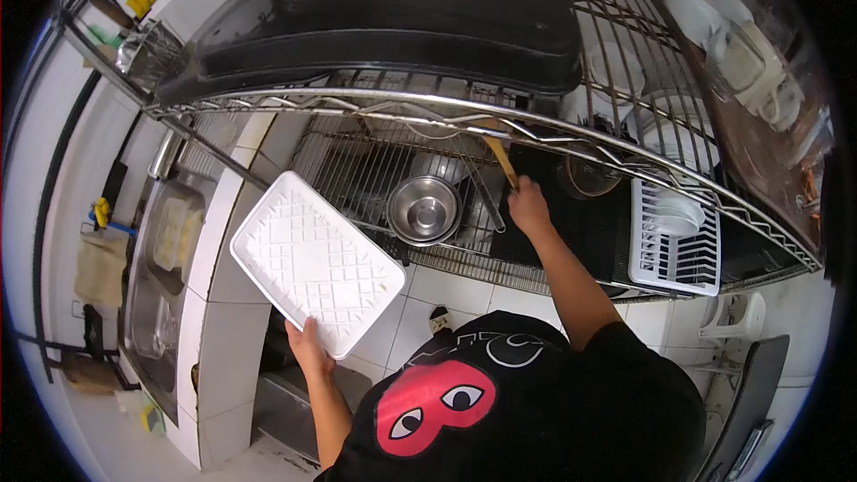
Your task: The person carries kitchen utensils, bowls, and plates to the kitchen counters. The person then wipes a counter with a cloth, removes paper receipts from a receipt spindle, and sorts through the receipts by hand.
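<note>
Our left hand (310,348) grips the white tray (312,254) by one edge; uneven support may tip it. Our right hand (529,208) grips a yellow handle (502,159), which may catch the wire shelf (393,96).

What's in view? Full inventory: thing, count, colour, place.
White rectangular plastic tray: 1, white, lower left of centre
Long wooden-looking handle: 1, tan, centre, below upper shelf
Round metal bowl: at least 1, silver, lower rack, centre
Large rectangular plastic container: 1, black, upper shelf
Metal wire shelving: 1 unit, silver, across top and centre
Slatted plastic dish rack: 1, white, right
Round dishes: count unclear, white, in dish rack
Metal sink: 1, grey, far left
Plastic stool: 1, white, lower right
Remaining clutter: too small or distorted to count
Printed T-shirt: 1, black with red, bottom
Left hand: 1, bare, on tray
Right hand: 1, bare, on handle
</note>
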The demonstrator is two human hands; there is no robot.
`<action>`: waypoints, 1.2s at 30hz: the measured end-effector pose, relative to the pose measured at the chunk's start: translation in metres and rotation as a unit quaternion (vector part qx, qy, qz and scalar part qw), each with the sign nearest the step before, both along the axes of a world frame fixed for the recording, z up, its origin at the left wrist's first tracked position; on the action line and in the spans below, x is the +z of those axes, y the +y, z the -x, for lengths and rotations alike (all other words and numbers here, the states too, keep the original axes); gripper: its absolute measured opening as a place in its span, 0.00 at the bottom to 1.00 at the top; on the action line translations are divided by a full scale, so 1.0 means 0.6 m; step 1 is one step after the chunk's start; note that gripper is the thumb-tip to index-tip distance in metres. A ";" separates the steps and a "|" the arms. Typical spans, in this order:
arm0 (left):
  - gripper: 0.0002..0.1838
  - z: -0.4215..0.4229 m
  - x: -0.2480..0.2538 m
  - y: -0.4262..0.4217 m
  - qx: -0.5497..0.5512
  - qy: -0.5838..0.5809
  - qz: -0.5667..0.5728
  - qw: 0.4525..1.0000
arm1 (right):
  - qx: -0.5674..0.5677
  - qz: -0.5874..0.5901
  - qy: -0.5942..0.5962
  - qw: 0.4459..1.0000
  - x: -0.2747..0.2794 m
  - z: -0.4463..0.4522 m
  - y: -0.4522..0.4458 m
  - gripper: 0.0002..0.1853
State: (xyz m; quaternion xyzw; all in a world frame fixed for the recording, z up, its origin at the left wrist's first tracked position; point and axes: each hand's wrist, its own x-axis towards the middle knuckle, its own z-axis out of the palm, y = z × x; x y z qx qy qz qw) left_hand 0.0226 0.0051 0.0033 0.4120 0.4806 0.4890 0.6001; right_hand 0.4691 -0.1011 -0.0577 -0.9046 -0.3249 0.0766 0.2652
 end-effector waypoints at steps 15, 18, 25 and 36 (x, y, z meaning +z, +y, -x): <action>0.18 0.014 0.013 -0.039 -0.043 0.037 0.002 0.998 | 0.012 -0.022 0.525 0.850 -0.013 -0.065 0.124 0.10; 0.18 -0.048 0.004 -0.024 -0.087 0.023 0.023 0.996 | 0.072 -0.125 0.589 0.795 0.025 -0.048 0.069 0.07; 0.17 -0.250 -0.023 -0.028 -0.250 -0.024 0.057 0.966 | 0.000 -0.171 0.640 0.749 0.056 0.014 -0.047 0.18; 0.18 -0.356 -0.078 -0.046 -0.327 0.075 -0.032 0.941 | 0.014 -0.211 0.634 0.744 0.079 0.032 -0.134 0.43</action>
